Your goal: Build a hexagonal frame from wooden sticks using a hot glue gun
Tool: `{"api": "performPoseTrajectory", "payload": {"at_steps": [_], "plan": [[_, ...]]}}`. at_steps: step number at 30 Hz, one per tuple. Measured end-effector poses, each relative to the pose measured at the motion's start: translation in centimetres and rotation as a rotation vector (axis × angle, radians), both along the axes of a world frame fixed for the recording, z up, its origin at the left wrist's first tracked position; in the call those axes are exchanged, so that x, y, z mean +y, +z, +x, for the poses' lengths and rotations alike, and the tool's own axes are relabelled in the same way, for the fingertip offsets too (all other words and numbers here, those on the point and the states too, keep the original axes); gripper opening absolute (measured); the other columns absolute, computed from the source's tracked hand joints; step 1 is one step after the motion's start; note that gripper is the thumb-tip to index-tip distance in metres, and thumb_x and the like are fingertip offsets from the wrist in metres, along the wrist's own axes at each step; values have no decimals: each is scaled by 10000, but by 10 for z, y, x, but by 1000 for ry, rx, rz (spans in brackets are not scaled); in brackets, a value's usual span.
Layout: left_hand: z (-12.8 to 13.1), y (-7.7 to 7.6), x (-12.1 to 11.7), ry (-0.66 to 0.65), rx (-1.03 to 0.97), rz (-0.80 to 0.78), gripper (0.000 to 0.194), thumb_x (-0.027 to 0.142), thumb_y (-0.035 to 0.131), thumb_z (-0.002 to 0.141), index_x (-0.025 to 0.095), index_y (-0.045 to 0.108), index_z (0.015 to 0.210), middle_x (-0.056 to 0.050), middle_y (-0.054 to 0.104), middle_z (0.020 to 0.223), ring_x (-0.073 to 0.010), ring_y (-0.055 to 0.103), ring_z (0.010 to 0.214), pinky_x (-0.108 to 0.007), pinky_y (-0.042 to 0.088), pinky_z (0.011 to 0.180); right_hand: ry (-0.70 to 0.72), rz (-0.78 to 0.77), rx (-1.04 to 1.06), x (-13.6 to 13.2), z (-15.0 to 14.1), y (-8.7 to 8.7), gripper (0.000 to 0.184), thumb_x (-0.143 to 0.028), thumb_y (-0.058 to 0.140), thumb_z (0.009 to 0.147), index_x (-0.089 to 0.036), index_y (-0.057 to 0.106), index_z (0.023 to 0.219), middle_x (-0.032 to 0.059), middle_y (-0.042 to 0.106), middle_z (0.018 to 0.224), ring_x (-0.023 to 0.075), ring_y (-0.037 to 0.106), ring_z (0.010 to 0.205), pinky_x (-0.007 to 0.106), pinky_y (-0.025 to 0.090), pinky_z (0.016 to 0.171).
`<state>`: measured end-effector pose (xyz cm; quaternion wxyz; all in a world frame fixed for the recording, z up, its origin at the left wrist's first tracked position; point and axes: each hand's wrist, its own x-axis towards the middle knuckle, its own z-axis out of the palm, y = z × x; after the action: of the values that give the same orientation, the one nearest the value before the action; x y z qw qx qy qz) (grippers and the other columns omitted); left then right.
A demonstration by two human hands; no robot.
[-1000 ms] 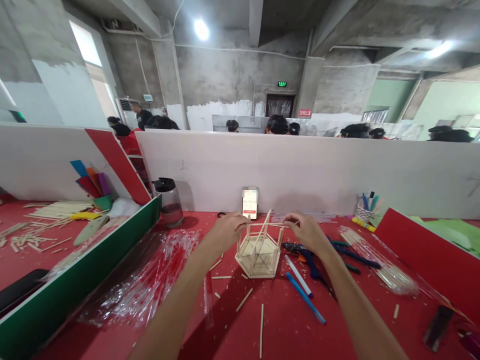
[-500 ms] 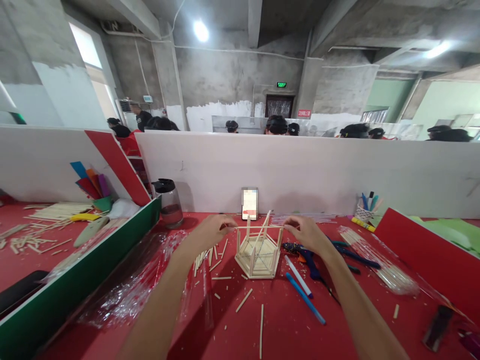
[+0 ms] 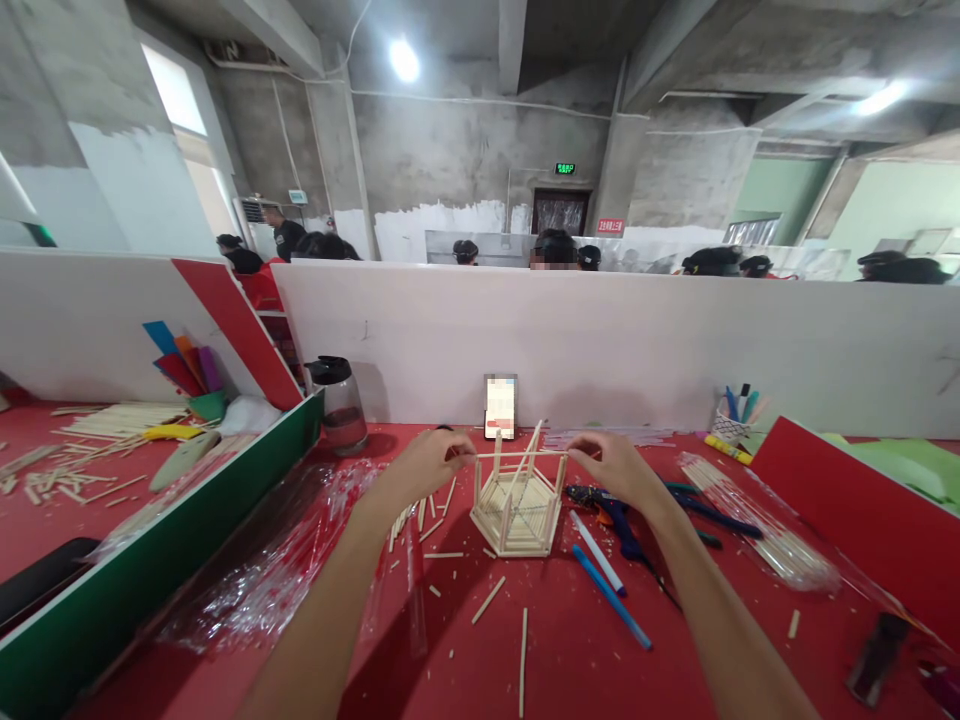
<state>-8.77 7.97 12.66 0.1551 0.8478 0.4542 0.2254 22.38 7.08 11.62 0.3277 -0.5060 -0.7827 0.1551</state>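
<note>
A thin wooden stick [image 3: 551,453] spans level between my two hands, above a small hexagonal frame [image 3: 525,548] built of wooden sticks. My left hand [image 3: 431,465] pinches the stick's left end, and the fingers of my right hand [image 3: 607,462] are closed at its right end. Short posts stand up from the corners of the frame, and one longer stick leans across it. The level stick lies near the tops of the posts; whether it touches them I cannot tell. Short cut sticks [image 3: 489,600] lie scattered in front and to the left.
Right of the frame lie a glue gun [image 3: 619,520], a white marker [image 3: 598,553], a blue pen [image 3: 611,597] and bagged sticks [image 3: 757,520]. A phone [image 3: 500,408] leans on the white partition [image 3: 420,330]. Left are clear plastic wrapping [image 3: 262,560], a jug [image 3: 337,405] and a green divider [image 3: 165,540].
My left hand has shifted very slightly right, still at the stick's end. My right hand and the frame look almost unchanged. The whole view has moved a little.
</note>
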Motion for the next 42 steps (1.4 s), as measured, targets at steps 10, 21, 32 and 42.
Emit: {"api": "performPoseTrajectory", "payload": {"at_steps": [10,21,32,42], "plan": [[1,-3,2,-11,-9,-26,325,385,485,931,219,756,1000,-49,761,993,-206,663,858,-260,437,729,-34,39,11,-2,-3,3,237,-314,539,857,-187,739,855,82,764,874,230,685,798,332,517,734],[3,-3,1,0,-57,-87,360,411,492,901,172,760,872,-33,728,837,-186,606,742,-247,377,643,-4,11,10,1,-1,-1,242,-332,540,869,-186,730,834,70,757,856,221,675,792,323,504,726],[4,-5,3,14,-52,-73,332,417,510,903,197,758,889,-36,749,852,-192,629,753,-258,394,658,-19,30,21,2,-1,-1,234,-330,540,854,-184,720,830,78,753,850,219,671,779,321,506,726],[4,-6,3,14,-64,-81,320,415,518,890,193,744,849,-32,745,808,-191,639,750,-252,401,658,-7,19,34,1,-1,-2,247,-357,539,863,-189,719,837,69,753,850,218,664,777,323,503,734]]}}
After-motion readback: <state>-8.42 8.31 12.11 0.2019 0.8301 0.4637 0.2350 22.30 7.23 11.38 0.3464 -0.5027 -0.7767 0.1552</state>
